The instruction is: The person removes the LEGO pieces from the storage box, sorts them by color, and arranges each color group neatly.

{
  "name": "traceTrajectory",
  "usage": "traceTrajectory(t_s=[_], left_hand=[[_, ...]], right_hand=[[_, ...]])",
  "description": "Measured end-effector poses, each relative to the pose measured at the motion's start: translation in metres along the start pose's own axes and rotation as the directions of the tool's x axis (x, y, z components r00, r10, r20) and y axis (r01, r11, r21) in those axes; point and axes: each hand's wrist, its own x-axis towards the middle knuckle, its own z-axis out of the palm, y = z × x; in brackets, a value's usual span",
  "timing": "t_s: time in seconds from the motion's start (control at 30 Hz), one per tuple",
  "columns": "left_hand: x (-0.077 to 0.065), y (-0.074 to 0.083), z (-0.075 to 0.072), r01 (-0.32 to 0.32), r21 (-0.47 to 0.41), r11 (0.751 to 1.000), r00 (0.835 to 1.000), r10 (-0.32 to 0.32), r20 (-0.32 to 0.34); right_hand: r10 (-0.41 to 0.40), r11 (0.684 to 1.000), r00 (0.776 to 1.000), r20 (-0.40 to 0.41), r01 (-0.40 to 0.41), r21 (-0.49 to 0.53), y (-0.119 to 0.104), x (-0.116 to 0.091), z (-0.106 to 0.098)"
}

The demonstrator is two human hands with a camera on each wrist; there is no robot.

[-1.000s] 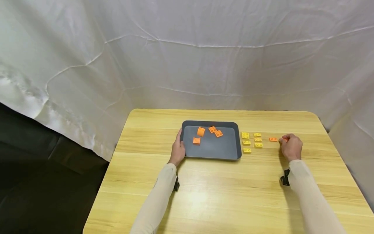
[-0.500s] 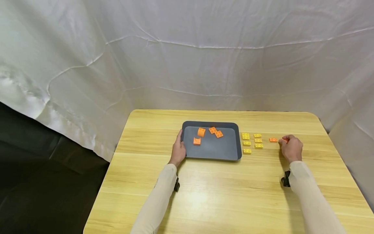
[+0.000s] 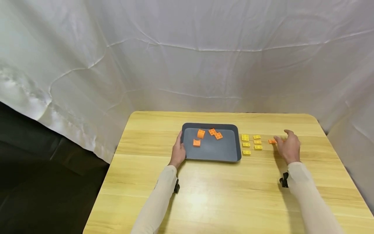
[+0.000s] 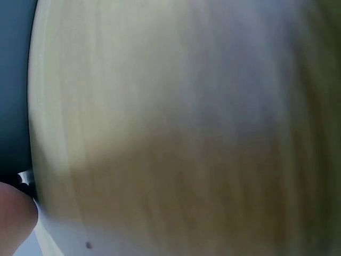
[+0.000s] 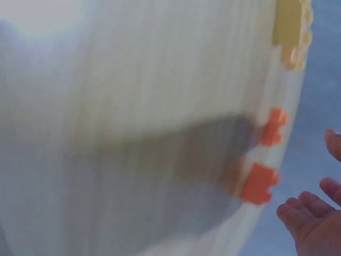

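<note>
the gray tray [image 3: 216, 150] is gripped by the left hand [image 3: 177, 153] at its rim; the right hand [image 3: 288, 148] is held, fingers parted, near two orange bricks [image 5: 259, 184] — yellow bricks [image 3: 258, 148] are set between, four orange pieces [image 3: 201, 134] inside the tray.

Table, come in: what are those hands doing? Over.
Left hand grips gray tray. Right hand holds nothing, hovers near orange bricks. No obstruction visible between right hand and bricks.
</note>
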Motion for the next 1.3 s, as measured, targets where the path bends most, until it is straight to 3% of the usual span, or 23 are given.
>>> traceTrajectory(t_s=[0.57, 0.87, 1.3], left_hand=[[0.002, 0.000, 0.002, -0.011, -0.001, 1.000, 1.000, 0.011, -0.002], [0.003, 0.002, 0.008, -0.003, -0.016, 1.000, 1.000, 0.003, 0.000], [0.002, 0.003, 0.012, -0.021, -0.024, 0.999, 1.000, 0.021, -0.011]], right_hand=[[-0.184, 0.979, 0.982, -0.033, 0.186, 0.081, -0.084, -0.014, 0.050], [-0.266, 0.955, 0.963, -0.039, 0.269, 0.124, -0.107, -0.017, 0.082], [-0.283, 0.953, 0.958, 0.042, 0.277, 0.123, -0.141, -0.026, 0.116]])
